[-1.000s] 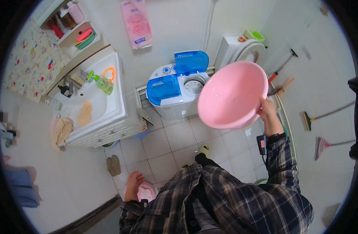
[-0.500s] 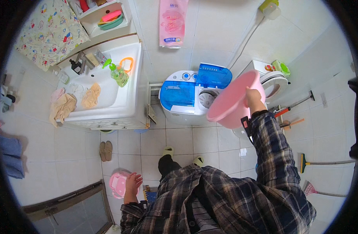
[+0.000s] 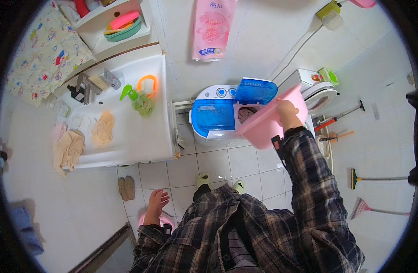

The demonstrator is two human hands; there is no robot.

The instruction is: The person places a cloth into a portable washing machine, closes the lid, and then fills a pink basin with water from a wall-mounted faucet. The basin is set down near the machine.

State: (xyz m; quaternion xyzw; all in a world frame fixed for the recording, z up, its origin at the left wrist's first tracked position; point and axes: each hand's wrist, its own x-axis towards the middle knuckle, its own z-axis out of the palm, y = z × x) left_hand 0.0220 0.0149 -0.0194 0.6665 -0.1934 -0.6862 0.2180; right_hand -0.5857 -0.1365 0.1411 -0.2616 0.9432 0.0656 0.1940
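My right hand (image 3: 287, 112) grips a large pink plastic basin (image 3: 262, 131) by its upper side. The basin is tilted, its rim leaning over the open spin tub (image 3: 246, 113) of a small twin-tub washing machine (image 3: 211, 135). That tub's blue lid (image 3: 257, 91) stands raised, while the blue lid (image 3: 213, 115) on the left side is down. What the basin may hold is hidden. My left hand (image 3: 158, 200) hangs low with loose fingers and nothing in it, above a pink plastic object (image 3: 165, 220) on the floor that my arm partly covers.
At the left stands a white sink (image 3: 127, 148) with a green pump bottle (image 3: 143, 103) and beige cloths (image 3: 70, 150). A toilet (image 3: 319, 98) is right of the machine. Brown shoes (image 3: 126, 188) sit on the tiled floor. A squeegee (image 3: 354, 178) hangs on the right wall.
My right hand has brought the pink basin a little left, so it covers more of the spin tub. My left hand stays low and empty. The whole view has shifted slightly.
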